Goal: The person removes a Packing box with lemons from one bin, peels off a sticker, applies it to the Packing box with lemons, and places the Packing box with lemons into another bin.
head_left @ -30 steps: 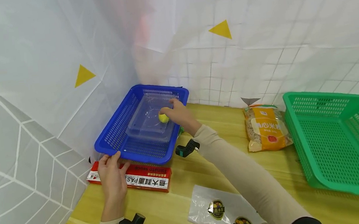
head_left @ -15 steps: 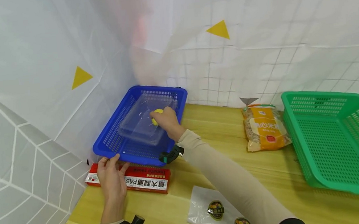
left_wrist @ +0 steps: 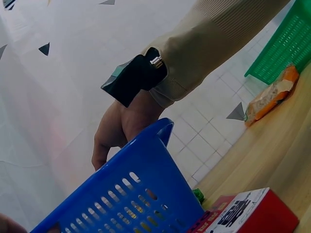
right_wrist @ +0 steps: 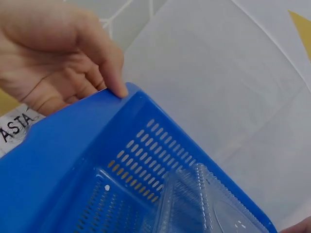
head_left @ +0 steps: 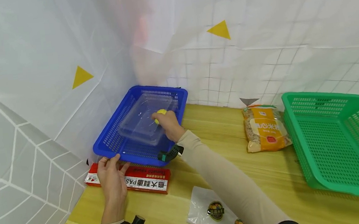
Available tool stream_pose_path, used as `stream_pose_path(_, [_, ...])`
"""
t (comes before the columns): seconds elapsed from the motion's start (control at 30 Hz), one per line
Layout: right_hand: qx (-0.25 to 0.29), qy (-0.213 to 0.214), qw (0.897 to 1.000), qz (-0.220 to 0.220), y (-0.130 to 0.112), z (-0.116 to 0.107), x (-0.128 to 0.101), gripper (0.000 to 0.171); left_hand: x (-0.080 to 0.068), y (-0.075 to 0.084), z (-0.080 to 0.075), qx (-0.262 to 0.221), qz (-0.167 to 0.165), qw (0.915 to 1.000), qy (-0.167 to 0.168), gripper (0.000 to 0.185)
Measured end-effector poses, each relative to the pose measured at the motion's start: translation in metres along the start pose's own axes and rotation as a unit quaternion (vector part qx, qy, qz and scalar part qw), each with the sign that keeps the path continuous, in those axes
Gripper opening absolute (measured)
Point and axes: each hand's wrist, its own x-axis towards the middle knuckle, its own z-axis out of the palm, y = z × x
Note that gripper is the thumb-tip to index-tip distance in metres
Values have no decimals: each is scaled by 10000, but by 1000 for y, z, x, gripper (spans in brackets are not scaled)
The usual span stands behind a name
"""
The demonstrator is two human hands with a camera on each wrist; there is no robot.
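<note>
A blue plastic basket (head_left: 146,161) stands in the corner of the table. My left hand (head_left: 111,177) grips its front-left rim; in the right wrist view its thumb (right_wrist: 108,73) lies over the rim. Inside sits a clear plastic container (head_left: 137,120), tilted in the basket. Over its right part, my right hand (head_left: 169,124) holds a yellow ball (head_left: 162,111) with curled fingers, partly hiding it. In the left wrist view the right hand (left_wrist: 129,121) reaches down behind the basket wall (left_wrist: 131,194).
A red and white pasta box (head_left: 147,181) lies along the basket's front. To the right are an orange bag of food (head_left: 267,128) and a green basket (head_left: 296,143). A clear plastic bag with round logos (head_left: 206,211) lies at the front. White sheeting (head_left: 195,74) encloses the back and left.
My right hand, with the ball, has moved left and slightly down, and its fingers have closed round the ball. The clear container has shifted left in the basket. The left hand stays on the rim.
</note>
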Motion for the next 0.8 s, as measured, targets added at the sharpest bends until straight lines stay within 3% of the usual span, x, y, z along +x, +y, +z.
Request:
stream_pose_path(0.13, [180,-217,9995,112,1,-3,1,57,-2,1,0,72,-14,10000,-8,27])
stream_pose_path(0.3, [276,-421,9974,509,4,-7,5,102,-4,1,2,158,5,9999,-30,27])
stream_pose_path(0.4, [391,-377,9956,758,5,-7,7,119,-6,0,2,218,93,9997,-67,29])
stream_pose_path(0.5, [594,-395,9937,867,5,-8,9,125,-6,0,3,237,171,9995,-99,30])
stream_pose_path(0.63, [807,-559,9908,929,4,-10,9,120,-7,1,4,226,207,9994,-143,29])
stream_pose_path(0.8, [725,-609,9909,958,3,-11,7,115,-7,2,5,151,162,9996,-149,25])
